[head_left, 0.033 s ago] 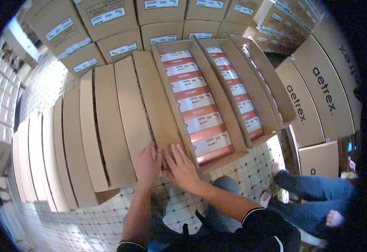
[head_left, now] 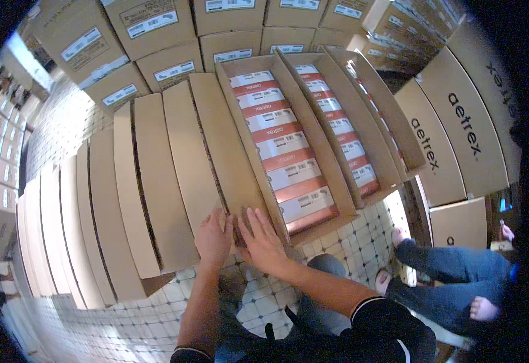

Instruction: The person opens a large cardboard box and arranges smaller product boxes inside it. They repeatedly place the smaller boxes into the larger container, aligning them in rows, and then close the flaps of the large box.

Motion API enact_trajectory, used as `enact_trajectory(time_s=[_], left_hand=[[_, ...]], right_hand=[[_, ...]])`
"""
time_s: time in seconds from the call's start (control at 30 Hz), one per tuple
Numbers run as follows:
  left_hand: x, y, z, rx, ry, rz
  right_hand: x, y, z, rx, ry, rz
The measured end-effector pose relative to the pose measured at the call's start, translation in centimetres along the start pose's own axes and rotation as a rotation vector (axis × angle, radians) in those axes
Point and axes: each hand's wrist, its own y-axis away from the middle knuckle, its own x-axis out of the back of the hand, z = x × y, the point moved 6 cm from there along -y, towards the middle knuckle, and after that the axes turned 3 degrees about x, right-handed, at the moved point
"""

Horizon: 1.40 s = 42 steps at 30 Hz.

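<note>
Touching the flaps (head_left: pixel 229 157), my left hand (head_left: pixel 213 239) and right hand (head_left: pixel 265 243) had barely shifted. Their gap remained; each grip lay wide.

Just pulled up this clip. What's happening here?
A person has both bare hands at the near end of a brown carton with its top flaps folded over: the left hand by the seam, the right hand on the right-hand flap. A dark gap shows along the seam. To the right, open cartons hold rows of red-and-white boxes. Another person's jeans-clad legs show at lower right.
</note>
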Motion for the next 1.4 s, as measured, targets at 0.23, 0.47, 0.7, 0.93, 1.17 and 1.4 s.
enact_trajectory(time_s=[0.23, 0.47, 0.7, 0.93, 1.17, 1.4], left_hand=[[-4.2, -0.1, -5.3, -0.211, -0.244, -0.361], [-5.9, 2.5, -5.1, -0.342, -0.518, -0.246], [-4.5, 4.6, -9.7, -0.104, -0.213, -0.077], [1.0, 4.4, -8.5, -0.151, 0.053, 0.215], [6.8, 4.3, -6.5, -0.023, 0.105, 0.366], [7.4, 3.8, -5.5, 0.014, 0.15, 0.377]], right_hand=[[-6.3, 0.2, 2.1, -0.173, 0.084, -0.146], [-6.2, 1.5, 5.3, -0.207, 0.234, 0.115], [-4.9, 0.7, 4.8, -0.237, 0.244, -0.165], [-0.7, -1.3, 6.2, -0.146, 0.065, -0.312], [6.4, -0.5, 6.4, -0.186, 0.066, 0.06], [4.7, 1.3, 7.9, -0.363, -0.03, 0.566]])
